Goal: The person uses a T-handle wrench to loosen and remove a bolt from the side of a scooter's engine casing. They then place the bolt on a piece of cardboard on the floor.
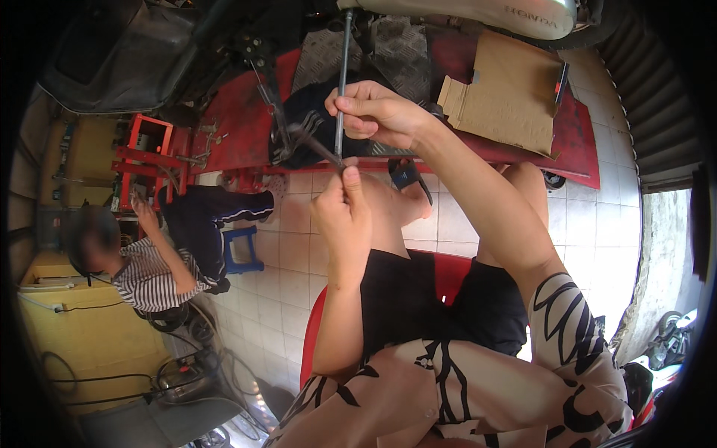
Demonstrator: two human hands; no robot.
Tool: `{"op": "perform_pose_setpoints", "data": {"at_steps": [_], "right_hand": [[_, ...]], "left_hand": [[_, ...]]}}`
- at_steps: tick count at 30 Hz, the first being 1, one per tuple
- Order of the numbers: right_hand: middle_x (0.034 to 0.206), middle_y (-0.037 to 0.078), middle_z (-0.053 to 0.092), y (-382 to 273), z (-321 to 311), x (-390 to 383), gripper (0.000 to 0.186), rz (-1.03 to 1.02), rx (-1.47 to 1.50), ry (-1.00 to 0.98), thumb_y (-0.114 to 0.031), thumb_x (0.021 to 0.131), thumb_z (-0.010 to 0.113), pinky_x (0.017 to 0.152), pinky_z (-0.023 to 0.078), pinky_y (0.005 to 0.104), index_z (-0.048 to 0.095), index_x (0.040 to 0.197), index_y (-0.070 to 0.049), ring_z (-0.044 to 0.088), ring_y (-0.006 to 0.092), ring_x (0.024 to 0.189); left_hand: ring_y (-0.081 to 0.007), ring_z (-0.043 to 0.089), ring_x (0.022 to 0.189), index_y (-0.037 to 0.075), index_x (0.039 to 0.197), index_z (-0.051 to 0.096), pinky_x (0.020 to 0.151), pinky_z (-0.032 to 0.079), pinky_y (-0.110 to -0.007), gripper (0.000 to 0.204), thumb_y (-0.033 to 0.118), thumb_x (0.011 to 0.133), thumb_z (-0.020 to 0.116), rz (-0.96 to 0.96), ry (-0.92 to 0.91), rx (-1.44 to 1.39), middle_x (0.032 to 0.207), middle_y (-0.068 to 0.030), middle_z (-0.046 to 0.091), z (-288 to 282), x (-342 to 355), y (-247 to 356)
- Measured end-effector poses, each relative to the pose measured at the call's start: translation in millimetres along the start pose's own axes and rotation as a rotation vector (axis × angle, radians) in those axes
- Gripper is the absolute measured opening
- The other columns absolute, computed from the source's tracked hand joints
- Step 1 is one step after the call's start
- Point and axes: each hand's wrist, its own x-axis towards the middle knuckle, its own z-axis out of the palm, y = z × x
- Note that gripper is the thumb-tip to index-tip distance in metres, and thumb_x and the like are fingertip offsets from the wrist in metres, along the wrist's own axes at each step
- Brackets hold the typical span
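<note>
My right hand (385, 116) has its fingers wrapped around a long steel rod (346, 52) that runs up to the underside of a silver motorbike part (478, 13). Below it, my left hand (340, 213) is closed on the lower end of a dark bar-like tool (312, 143), which slants up to the left, slightly blurred, and meets the rod's lower end at my thumb. A dark cloth (306, 101) lies behind the tools on a red platform (231, 112) with patterned metal plates (321, 52).
Flattened cardboard (500, 104) lies on the platform at right. Another person (149, 269) sits at left near a red rack (142, 134) and blue stool (243, 246). I sit on a red seat (317, 313) over a tiled floor (284, 224). A corrugated shutter (624, 112) borders the right.
</note>
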Motion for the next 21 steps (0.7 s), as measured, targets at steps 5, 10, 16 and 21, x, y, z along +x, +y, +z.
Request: {"op": "perform_pose_setpoints", "data": {"at_steps": [5, 10, 16, 21], "right_hand": [[0.058, -0.002, 0.046, 11.5, -4.0, 2.9, 0.021, 0.004, 0.001, 0.096, -0.017, 0.095, 0.057, 0.046, 0.026, 0.0207, 0.059, 0.094, 0.004, 0.034, 0.0029, 0.046], [0.057, -0.002, 0.046, 2.4, -1.2, -1.0, 0.021, -0.068, 0.06, 0.106, -0.016, 0.095, 0.057, 0.044, 0.025, 0.0201, 0.058, 0.092, 0.005, 0.033, 0.0033, 0.045], [0.057, -0.002, 0.046, 0.4, 3.4, 2.3, 0.022, -0.106, 0.099, 0.082, -0.017, 0.096, 0.056, 0.043, 0.025, 0.0199, 0.058, 0.091, 0.004, 0.032, 0.0029, 0.044], [0.056, -0.002, 0.046, -3.1, 1.0, -2.6, 0.022, -0.132, 0.059, 0.142, -0.017, 0.096, 0.056, 0.044, 0.025, 0.0203, 0.058, 0.091, 0.004, 0.032, 0.003, 0.044]], "left_hand": [[-0.0032, 0.04, 0.054, 0.001, 0.13, 0.053, 0.052, 0.034, -0.02, 0.04, 0.017, 0.094, 0.057, 0.391, -0.14, -0.008, 0.057, 0.0019, 0.049, -1.6, -7.1, 32.2], [0.0005, 0.035, 0.053, -0.005, 0.14, 0.037, 0.048, 0.024, -0.018, 0.051, 0.009, 0.094, 0.054, 0.082, 0.165, -0.108, 0.055, 0.0051, 0.041, -19.1, 0.0, 29.2], [-0.0006, 0.034, 0.053, -0.004, 0.14, 0.038, 0.048, 0.028, -0.017, 0.053, 0.008, 0.092, 0.057, 0.202, -0.272, -0.128, 0.056, 0.0054, 0.036, -2.2, -24.1, 21.2], [-0.0007, 0.036, 0.052, -0.002, 0.143, 0.033, 0.049, 0.029, -0.016, 0.057, 0.006, 0.092, 0.056, 0.084, 0.047, -0.327, 0.054, 0.0043, 0.041, -9.1, -15.1, 48.4]]}}
